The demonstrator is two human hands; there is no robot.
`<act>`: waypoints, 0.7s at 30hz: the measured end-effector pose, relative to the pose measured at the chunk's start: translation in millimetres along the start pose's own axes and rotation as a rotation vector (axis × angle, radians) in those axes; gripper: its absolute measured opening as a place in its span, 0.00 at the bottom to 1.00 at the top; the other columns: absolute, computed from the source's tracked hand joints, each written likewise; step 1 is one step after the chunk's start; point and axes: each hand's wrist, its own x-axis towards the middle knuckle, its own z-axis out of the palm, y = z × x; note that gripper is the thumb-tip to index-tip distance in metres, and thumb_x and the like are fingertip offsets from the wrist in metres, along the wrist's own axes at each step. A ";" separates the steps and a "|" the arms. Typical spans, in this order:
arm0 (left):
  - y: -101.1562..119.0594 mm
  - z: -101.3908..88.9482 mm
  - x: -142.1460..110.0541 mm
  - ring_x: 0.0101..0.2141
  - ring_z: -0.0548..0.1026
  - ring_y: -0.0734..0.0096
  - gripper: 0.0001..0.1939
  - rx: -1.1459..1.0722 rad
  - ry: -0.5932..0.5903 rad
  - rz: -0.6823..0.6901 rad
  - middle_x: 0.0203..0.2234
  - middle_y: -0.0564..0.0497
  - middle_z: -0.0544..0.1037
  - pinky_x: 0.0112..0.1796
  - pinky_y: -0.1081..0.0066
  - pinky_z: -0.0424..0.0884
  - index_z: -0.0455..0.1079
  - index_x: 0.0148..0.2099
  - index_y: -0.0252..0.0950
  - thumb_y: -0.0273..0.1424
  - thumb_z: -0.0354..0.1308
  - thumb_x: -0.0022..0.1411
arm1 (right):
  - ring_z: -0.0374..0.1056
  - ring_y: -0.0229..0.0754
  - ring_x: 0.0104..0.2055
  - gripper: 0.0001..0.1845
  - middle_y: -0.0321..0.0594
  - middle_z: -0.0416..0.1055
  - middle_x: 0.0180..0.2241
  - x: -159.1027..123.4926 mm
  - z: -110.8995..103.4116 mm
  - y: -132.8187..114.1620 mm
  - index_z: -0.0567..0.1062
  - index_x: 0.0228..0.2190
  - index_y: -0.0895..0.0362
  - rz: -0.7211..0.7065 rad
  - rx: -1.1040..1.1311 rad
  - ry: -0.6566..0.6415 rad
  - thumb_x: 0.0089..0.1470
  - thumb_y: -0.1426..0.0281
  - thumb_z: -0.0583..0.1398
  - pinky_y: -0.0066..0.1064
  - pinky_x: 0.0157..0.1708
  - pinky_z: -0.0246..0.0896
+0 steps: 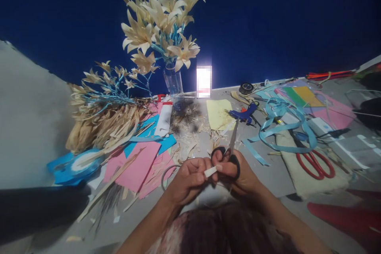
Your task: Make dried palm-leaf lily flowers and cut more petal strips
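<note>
My left hand (188,178) is curled shut and pinches a small pale strip (210,172) between thumb and fingers, low in the middle of the view. A thin wire loop (166,172) hangs beside it. My right hand (238,172) touches the same strip with its fingertips and has its fingers through the black handles of a pair of scissors (230,152). The blades point away from me, over the table, and look nearly closed.
Pink and blue paper sheets (139,164) and dried husk strips (101,125) lie left. A vase of husk flowers (166,31) stands at the back. Blue glue gun (245,113), blue ribbon (282,127), red scissors (315,162) and a lit phone (204,81) lie right.
</note>
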 end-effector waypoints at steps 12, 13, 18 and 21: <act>-8.4 4.5 2.7 0.28 0.69 0.74 0.17 -0.014 0.076 0.002 0.28 0.53 0.68 0.33 0.72 0.65 0.66 0.27 0.34 0.34 0.73 0.50 | 0.65 0.35 0.21 0.16 0.33 0.72 0.20 -2.9 -7.9 7.9 0.71 0.27 0.58 -0.032 -0.111 0.075 0.40 0.68 0.72 0.23 0.21 0.59; -8.3 3.1 2.8 0.29 0.69 0.73 0.18 -0.021 0.050 -0.008 0.27 0.53 0.68 0.34 0.71 0.65 0.66 0.27 0.34 0.34 0.73 0.49 | 0.65 0.35 0.21 0.16 0.34 0.72 0.20 -3.4 -7.8 7.5 0.71 0.27 0.58 -0.034 -0.094 0.063 0.40 0.68 0.72 0.23 0.22 0.60; -6.9 1.5 2.7 0.33 0.71 0.67 0.22 -0.169 0.017 -0.044 0.29 0.52 0.68 0.36 0.67 0.68 0.69 0.31 0.34 0.44 0.74 0.45 | 0.65 0.35 0.19 0.16 0.34 0.72 0.20 -1.0 -10.0 7.9 0.71 0.26 0.58 -0.010 0.059 0.022 0.41 0.65 0.72 0.25 0.20 0.63; -8.1 3.0 2.9 0.33 0.72 0.68 0.26 -0.087 0.050 -0.044 0.32 0.50 0.71 0.36 0.68 0.68 0.71 0.37 0.33 0.45 0.75 0.42 | 0.65 0.35 0.18 0.16 0.34 0.71 0.19 0.2 -12.3 10.1 0.71 0.27 0.58 0.010 0.058 0.041 0.41 0.66 0.72 0.25 0.19 0.62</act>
